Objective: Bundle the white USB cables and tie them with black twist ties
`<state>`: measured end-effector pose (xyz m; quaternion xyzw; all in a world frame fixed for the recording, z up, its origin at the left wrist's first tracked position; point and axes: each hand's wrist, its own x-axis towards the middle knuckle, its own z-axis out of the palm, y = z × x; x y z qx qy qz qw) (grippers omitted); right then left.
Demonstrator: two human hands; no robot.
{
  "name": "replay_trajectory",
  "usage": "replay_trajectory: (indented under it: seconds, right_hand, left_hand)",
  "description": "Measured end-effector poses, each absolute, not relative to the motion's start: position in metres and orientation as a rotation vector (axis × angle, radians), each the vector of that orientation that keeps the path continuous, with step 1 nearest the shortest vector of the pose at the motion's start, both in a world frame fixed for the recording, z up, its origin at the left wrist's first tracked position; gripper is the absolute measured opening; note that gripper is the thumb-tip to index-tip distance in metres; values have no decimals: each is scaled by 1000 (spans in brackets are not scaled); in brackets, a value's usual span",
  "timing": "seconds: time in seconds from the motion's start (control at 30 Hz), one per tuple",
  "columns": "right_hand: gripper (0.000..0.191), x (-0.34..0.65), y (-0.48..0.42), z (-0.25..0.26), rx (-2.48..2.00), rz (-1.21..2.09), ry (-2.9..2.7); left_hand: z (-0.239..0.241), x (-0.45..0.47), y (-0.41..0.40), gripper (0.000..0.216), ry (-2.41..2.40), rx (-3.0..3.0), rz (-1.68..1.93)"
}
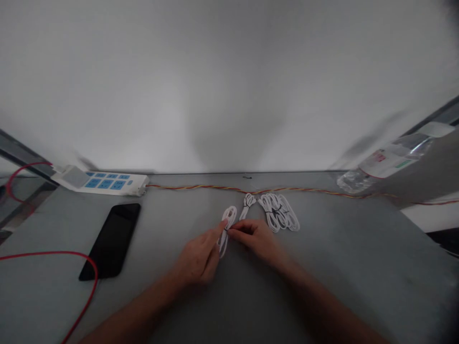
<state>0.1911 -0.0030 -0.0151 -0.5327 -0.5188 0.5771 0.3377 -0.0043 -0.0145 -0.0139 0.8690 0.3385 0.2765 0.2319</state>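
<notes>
A coiled white cable [230, 213] is held in my left hand [201, 255], its fingers closed round the lower part with the index finger pressed along the middle. Close by on the right, my right hand [258, 236] is pinched at the waist of the coil, where a dark tie shows. What exactly sits between those fingertips is too small to make out. Just beyond my right hand lies a small white cable bundle [247, 203] with a dark tie. To its right rests a group of larger white cable coils [278, 212], also tied in black.
A twisted red and yellow wire [201, 187] runs along the wall from a white power strip [107, 183]. On the left lie a black phone [113, 241] and a red cable [93, 272]. A clear plastic bottle [389, 160] leans at the right. A small dark scrap [247, 177] lies by the wall.
</notes>
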Motion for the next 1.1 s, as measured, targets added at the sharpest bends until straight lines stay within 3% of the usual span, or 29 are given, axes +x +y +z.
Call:
replay_trajectory:
  seconds: [0.2, 0.37, 0.5, 0.7, 0.87, 1.03, 1.1]
  right_hand:
    - [22, 205, -1, -12, -1196, 1824, -1326]
    - [21, 203, -3, -11, -1161, 1913, -1400]
    - [18, 200, -5, -11, -1260, 1780, -1517]
    - [14, 192, -11, -8, -1280, 1442, -1694]
    - [13, 189, -13, -4, -1240, 1401, -1694]
    - [17, 193, -11, 1, -1262, 1457, -1597]
    - [20, 194, -11, 1, -1296, 1440, -1608]
  left_hand:
    - [-10, -16, -6, 57, 723, 2626, 782]
    - [-10, -15, -1, 30, 846, 2747, 1009]
    - [-11, -12, -2, 27, 759, 2634, 1028]
    - [-22, -9, -9, 25, 1227, 2187, 955]
    - [-14, -11, -8, 20, 1062, 2184, 937]
    - [-8, -14, -4, 41, 974, 2229, 845]
    - [-10, -13, -4, 40, 1017, 2225, 774]
